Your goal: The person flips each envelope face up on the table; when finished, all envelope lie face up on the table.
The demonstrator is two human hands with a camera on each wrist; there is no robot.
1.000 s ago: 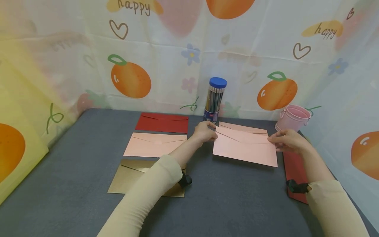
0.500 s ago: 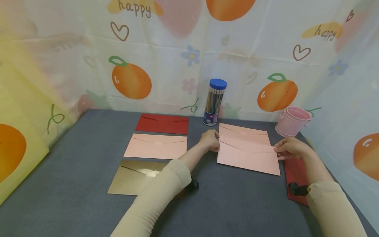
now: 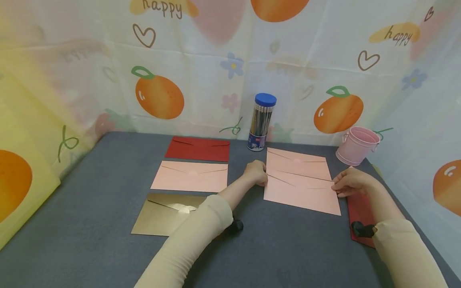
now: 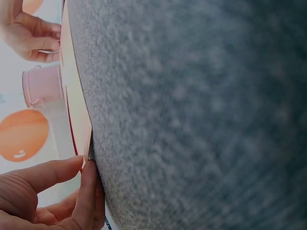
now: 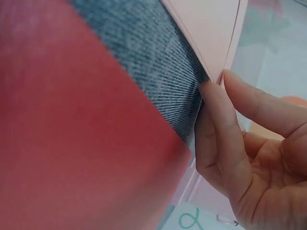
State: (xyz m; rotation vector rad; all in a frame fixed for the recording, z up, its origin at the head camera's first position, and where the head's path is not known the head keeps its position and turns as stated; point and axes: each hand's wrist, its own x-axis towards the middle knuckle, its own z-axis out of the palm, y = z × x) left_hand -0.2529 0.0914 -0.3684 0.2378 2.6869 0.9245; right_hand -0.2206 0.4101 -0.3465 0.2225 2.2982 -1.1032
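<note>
Both hands pinch a pink envelope (image 3: 301, 196) by its two sides, low over the dark table. My left hand (image 3: 255, 173) has its left edge between thumb and fingers, which the left wrist view shows close at the tabletop. At the upper right corner, my right hand (image 3: 352, 182) pinches the envelope between thumb and fingertips; the right wrist view shows that pink corner (image 5: 211, 33) up close. Behind it lies a second pink envelope (image 3: 297, 161), its lower part overlapped by the held one.
Left of the hands, a red envelope (image 3: 196, 149), a pink one (image 3: 191, 176) and a gold one (image 3: 162, 218) lie in a column. Another red envelope (image 3: 360, 212) lies partly under the right forearm. A pencil tub (image 3: 261, 122) and a pink bucket (image 3: 354, 148) stand at the back.
The held pink envelope has come toward me and lower, moving slightly right, so more of the pink envelope behind it shows. Both hands moved with it, keeping their pinch.
</note>
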